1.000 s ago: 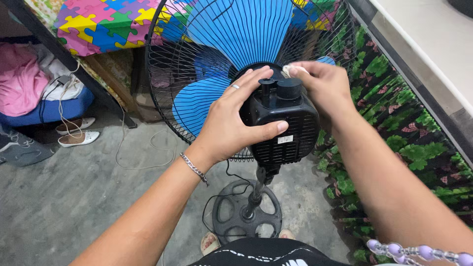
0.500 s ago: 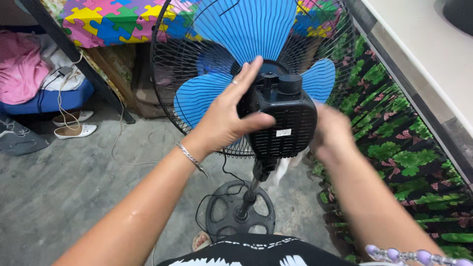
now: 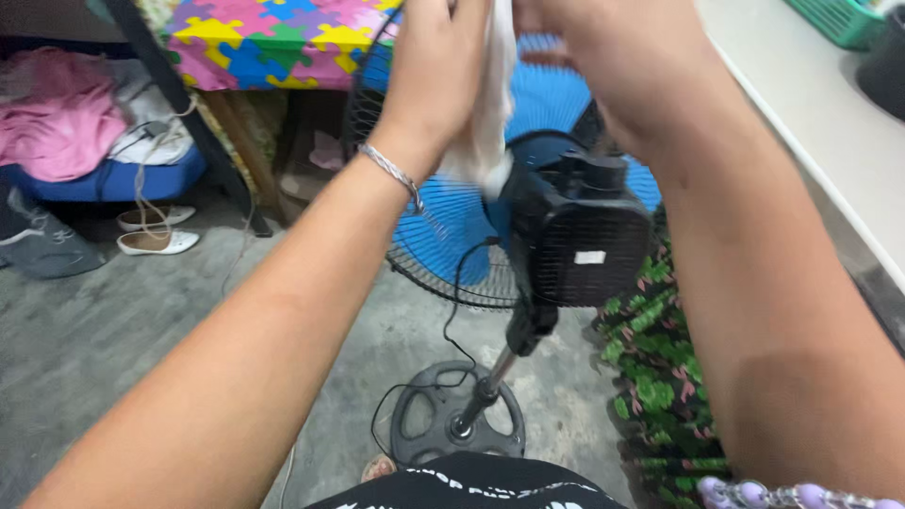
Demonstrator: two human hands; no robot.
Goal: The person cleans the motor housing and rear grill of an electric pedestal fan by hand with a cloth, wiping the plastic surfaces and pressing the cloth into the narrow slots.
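White cloth [image 3: 483, 113] hangs between my two raised hands, near the top edge of the view, its crumpled lower end dangling just above the black motor housing [image 3: 583, 236] of the pedestal fan. My left hand [image 3: 443, 66] has its grip pressed together on the cloth's left side, fingers curled round the fabric; a thin silver bracelet [image 3: 391, 174] sits on that wrist. My right hand [image 3: 603, 57] is up against the cloth's right side, and I cannot tell whether its grip pinches the fabric or only touches it, since the fingertips are cut off by the top of the view and blurred.

Below the cloth, the fan's motor housing faces me with a small pale label on its back. Blue blades [image 3: 452, 236] show behind a dark wire guard [image 3: 429, 278] on the far side of the housing. A black pole runs down at a slant to a round dark base [image 3: 459, 424] on the grey concrete floor [image 3: 113, 320], and a thin black cable loops from the housing to the floor beside the base.

Farther out on the floor, a pair of white flat shoes [image 3: 156, 231] lies to the left, near a pink garment [image 3: 57, 137] heaped on something blue. A mat patterned like coloured jigsaw pieces [image 3: 273, 42] lies on a raised surface behind the fan. Green floral fabric [image 3: 665, 377] hangs to the right of the pole, below a pale counter [image 3: 811, 113] that runs along the right edge.
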